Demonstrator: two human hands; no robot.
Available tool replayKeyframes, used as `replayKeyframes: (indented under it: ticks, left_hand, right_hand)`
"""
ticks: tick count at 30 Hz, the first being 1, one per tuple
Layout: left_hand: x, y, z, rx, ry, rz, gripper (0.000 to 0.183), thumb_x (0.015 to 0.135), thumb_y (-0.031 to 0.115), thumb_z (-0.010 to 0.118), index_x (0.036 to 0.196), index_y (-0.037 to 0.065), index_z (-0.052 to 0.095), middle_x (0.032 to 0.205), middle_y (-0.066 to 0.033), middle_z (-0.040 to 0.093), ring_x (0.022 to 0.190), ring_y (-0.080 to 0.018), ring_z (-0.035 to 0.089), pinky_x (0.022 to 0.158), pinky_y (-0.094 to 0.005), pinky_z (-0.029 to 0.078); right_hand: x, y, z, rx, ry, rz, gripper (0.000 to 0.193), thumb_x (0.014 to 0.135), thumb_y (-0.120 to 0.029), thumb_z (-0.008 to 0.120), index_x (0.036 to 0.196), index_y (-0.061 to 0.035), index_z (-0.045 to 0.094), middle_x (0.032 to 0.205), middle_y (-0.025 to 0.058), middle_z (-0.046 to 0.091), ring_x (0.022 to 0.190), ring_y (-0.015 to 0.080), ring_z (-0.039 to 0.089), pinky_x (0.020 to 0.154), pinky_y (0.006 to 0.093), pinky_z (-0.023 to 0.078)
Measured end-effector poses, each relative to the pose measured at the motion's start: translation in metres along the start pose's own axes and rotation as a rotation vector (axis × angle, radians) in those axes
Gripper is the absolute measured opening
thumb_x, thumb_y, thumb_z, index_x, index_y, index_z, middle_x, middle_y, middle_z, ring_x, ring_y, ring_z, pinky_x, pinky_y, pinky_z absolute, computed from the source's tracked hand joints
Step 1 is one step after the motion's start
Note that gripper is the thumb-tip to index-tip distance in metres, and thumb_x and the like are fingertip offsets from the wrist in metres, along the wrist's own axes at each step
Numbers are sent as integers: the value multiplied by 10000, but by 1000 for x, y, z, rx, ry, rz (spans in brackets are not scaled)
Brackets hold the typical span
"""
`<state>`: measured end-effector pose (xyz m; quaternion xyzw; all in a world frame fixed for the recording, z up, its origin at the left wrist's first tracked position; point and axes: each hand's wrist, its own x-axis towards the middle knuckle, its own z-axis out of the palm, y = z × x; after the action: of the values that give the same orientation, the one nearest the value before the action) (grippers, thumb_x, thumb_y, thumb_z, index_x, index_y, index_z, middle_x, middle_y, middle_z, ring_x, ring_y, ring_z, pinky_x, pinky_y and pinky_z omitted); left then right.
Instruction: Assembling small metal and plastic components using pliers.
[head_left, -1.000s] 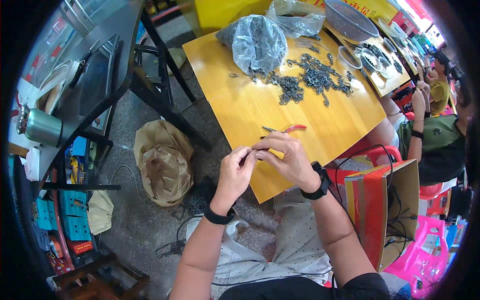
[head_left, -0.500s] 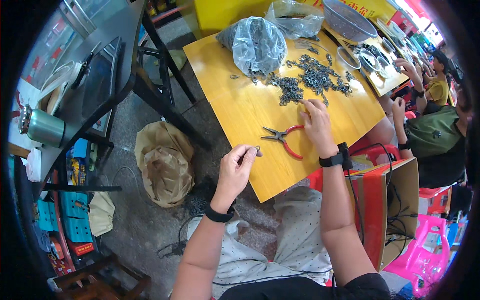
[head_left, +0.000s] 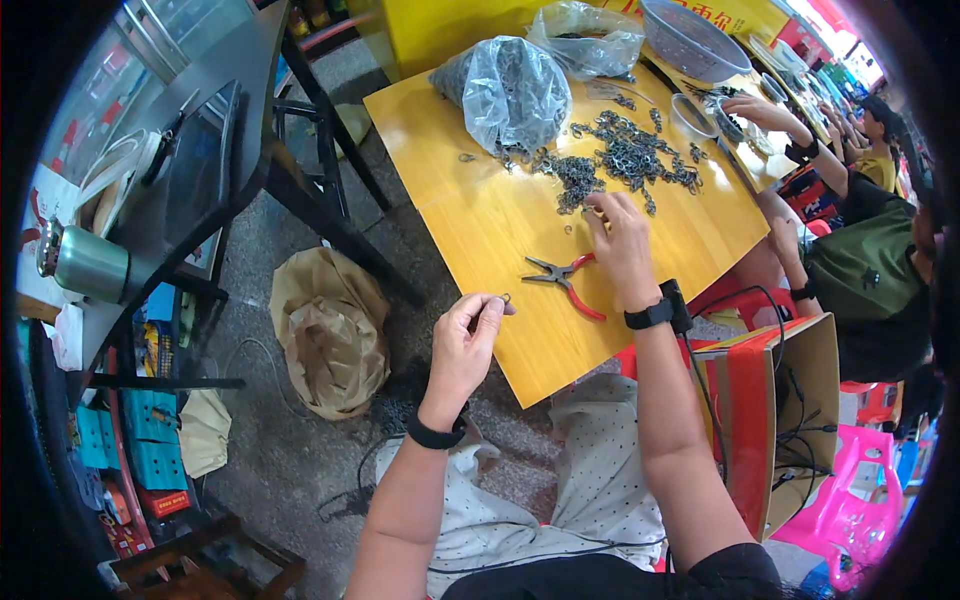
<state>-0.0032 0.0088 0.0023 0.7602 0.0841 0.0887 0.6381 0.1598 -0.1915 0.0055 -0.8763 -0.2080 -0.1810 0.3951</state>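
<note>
My left hand [head_left: 466,338], just off the table's near left corner, pinches a small dark metal ring [head_left: 507,298] between thumb and forefinger. My right hand [head_left: 622,240] reaches over the table, fingers drawn together at the near edge of a pile of small metal links [head_left: 575,182]. Whatever lies in those right fingertips is too small to make out. A pair of pliers [head_left: 549,270] with red handles lies on the wood between my hands, jaws parted and pointing left; the right wrist passes close to one handle. A larger heap of metal hooks or links [head_left: 632,150] spreads farther back.
The yellow wooden table [head_left: 500,225] also bears a clear bag of metal parts [head_left: 517,95], a second bag [head_left: 588,40] and a grey basin [head_left: 695,40]. A cardboard box [head_left: 755,420] with cables stands right. Left are a paper sack [head_left: 330,330] and dark table [head_left: 195,170]. A co-worker [head_left: 865,270] sits right.
My right hand has shifted slightly left and toward me, its fingers closer together. My left hand has barely moved, still pinching the ring. A co-worker's arm has reached forward over their table.
</note>
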Motion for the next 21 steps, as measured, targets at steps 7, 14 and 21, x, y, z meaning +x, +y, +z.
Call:
replayKeyframes:
  ticks: [7,14,21]
  left_hand:
    - [1,1,0,32,-1,4,275,1009,219,569,955,-21,693,880,-44,728,780,-98,623,704,-284,500]
    - [-1,5,-1,4,5,-16,267,1000,210,573,955,-25,692,850,-43,713,751,-102,611,693,-279,493]
    - [0,12,2,-30,-6,-35,240,999,180,575,959,-22,698,806,-26,678,710,-88,547,662,-269,462]
  right_hand:
    - [-3,-4,8,-71,-176,-59,144,829,-22,658,966,19,654,921,171,623,933,366,615,798,424,505]
    - [-8,-32,8,13,-97,-44,73,852,2,653,924,15,655,848,159,636,787,300,641,710,370,515]
    - [-49,-87,8,707,-346,332,95,896,2,655,980,33,685,833,39,703,692,85,644,650,243,519]
